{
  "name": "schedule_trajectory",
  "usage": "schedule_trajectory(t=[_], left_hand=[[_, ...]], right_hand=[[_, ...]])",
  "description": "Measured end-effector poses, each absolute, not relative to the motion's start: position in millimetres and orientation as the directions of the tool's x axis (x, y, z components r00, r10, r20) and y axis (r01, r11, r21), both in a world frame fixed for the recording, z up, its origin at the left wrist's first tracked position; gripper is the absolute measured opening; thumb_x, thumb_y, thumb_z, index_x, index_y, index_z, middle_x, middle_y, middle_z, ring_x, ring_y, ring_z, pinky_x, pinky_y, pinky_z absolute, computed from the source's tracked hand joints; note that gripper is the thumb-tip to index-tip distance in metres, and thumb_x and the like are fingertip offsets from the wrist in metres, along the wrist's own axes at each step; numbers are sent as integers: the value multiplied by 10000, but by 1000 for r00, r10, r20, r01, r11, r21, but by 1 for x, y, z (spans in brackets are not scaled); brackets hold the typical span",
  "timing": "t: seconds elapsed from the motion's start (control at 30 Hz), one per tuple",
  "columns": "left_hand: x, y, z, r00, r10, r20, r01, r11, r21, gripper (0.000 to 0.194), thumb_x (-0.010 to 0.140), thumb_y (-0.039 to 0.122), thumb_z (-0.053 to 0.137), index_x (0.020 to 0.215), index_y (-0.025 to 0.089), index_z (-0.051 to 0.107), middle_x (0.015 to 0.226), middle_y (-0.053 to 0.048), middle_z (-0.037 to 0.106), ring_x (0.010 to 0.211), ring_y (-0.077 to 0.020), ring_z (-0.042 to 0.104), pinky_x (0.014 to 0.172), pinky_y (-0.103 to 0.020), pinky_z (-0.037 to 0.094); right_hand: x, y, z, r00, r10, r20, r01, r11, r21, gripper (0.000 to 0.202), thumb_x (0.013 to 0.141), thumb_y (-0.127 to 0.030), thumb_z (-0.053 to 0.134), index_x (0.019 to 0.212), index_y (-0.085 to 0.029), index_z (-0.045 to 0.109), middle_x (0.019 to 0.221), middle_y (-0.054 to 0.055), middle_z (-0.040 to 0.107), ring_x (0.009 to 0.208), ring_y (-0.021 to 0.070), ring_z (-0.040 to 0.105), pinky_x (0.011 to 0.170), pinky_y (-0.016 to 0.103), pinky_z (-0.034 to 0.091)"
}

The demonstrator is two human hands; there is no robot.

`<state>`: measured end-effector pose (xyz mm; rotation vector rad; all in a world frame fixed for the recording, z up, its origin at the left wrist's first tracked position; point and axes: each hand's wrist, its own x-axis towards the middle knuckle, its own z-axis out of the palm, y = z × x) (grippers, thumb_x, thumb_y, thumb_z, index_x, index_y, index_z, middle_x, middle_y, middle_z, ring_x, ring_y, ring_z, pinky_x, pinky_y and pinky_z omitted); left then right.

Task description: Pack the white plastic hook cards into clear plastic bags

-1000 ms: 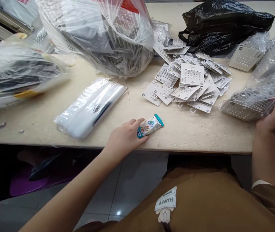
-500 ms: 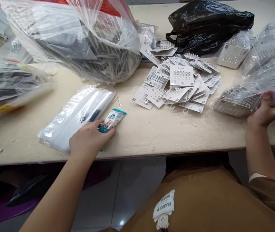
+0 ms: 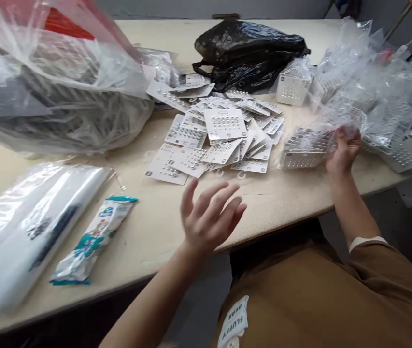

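My left hand [image 3: 211,217] hovers over the table's front edge, fingers spread and nothing in them. Just beyond its fingertips lies a loose heap of white earring cards [image 3: 225,124] carrying rows of small studs. Off to the right, my right hand [image 3: 344,151] is closed on the gathered plastic of a clear bag of earring cards [image 3: 305,147], which rests on the table. A snack packet [image 3: 95,237] in white and teal lies left of my left hand, beside a stack of clear plastic bags [image 3: 35,237].
A large, bulging plastic bag [image 3: 93,116] stands at the left. Behind the heap sits a black plastic bag [image 3: 249,53]. More filled clear bags [image 3: 390,106] crowd the right side. The table's front edge [image 3: 281,227] slants up towards the right.
My left hand has let go of the snack packet and moved right, its fingers opening. The view has turned to the right. My right hand still grips the clear bag.
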<state>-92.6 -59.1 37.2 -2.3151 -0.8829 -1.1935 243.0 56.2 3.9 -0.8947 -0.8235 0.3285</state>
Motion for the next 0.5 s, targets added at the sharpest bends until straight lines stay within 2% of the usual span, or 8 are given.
schedule_trajectory(t=[0.07,0.13,0.17,0.2,0.27,0.33,0.43,0.5], left_hand=[[-52,-30,43,312,493,812,654,-732,193,86,920,308,679,997,276,700,1060,-24,771,944,-221,718,1102,-500,442],[-20,-1,50,254,629,734,537,-723,434,330,861,480,746,1090,244,712,1115,-76,753,1036,-258,706,984,-460,528],[-7,10,54,252,684,684,458,-707,539,389,831,508,771,1093,225,721,1120,-88,746,1043,-259,704,928,-428,556],[3,18,57,253,719,647,400,-687,607,357,824,506,779,1025,214,740,1100,-87,745,1034,-254,704,895,-406,566],[16,24,60,247,744,621,320,-668,672,228,853,432,768,858,204,748,1033,-68,743,989,-227,708,857,-369,569],[18,19,61,205,735,646,297,-676,675,191,880,346,748,755,204,726,969,-45,738,947,-202,707,851,-351,562],[14,3,56,129,738,663,291,-667,686,130,854,310,783,780,218,732,954,-28,733,946,-193,703,868,-347,556],[11,-4,49,103,766,635,268,-636,724,116,836,322,803,814,228,740,972,-25,733,973,-197,701,898,-355,551]], right_hand=[[239,56,6,623,605,495,46,603,-796,328,718,-417,775,905,-264,553,804,-47,635,713,148,669,833,399,604],[237,54,7,547,684,482,2,575,-818,335,730,-443,777,908,-269,553,817,-39,653,760,157,689,857,398,600],[237,52,8,485,738,469,-28,549,-835,345,736,-458,780,917,-273,552,825,-35,664,793,162,696,873,395,596],[239,50,11,412,790,455,-54,520,-853,367,728,-472,793,927,-277,553,834,-33,672,818,163,699,884,387,592],[248,42,19,249,867,432,-69,461,-885,432,689,-475,837,966,-290,563,895,-32,687,862,157,697,905,367,585],[265,30,33,103,897,430,0,432,-902,471,670,-454,862,1022,-313,583,1032,-22,691,971,165,688,961,372,572],[290,9,61,-48,889,456,210,455,-865,541,694,-476,849,1157,-373,586,1278,-10,629,1299,225,567,1156,452,459],[298,-5,77,-119,873,473,347,483,-804,766,661,-545,857,1329,-415,503,1414,1,553,1427,273,457,1213,497,387]])
